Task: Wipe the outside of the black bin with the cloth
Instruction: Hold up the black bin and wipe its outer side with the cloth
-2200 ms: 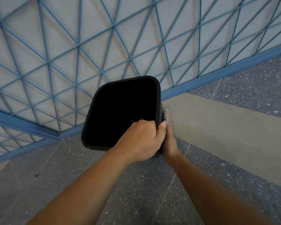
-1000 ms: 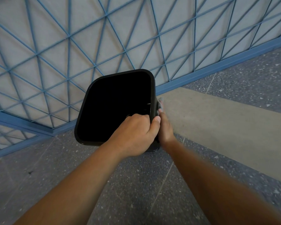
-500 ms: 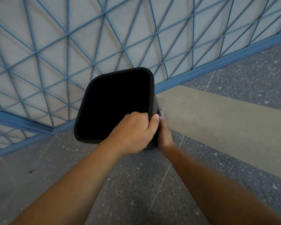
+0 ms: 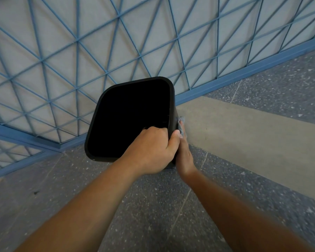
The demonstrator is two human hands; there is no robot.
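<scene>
Grey cloth [image 4: 181, 124] is sliding back down the black bin [image 4: 131, 122]'s right outer wall from where I had it a second ago, so that side is getting another pass, my right hand [image 4: 184, 155] pressing it flat, fingers together, while my left hand [image 4: 154, 151] is clamping the near rim on the floor [image 4: 153, 206].

Inside of the square black plastic bin [image 4: 131, 120]: uniformly dark, contents indiscernible. Bin's outer right wall: mostly hidden behind rim and hands. Small grey cloth [image 4: 181, 124]: only a scrap visible beyond the right hand [image 4: 184, 155], remainder concealed, edges blurred. Left hand [image 4: 153, 150]: fingertips hidden inside the rim. Both forearms: cut off by the bottom edge.
</scene>
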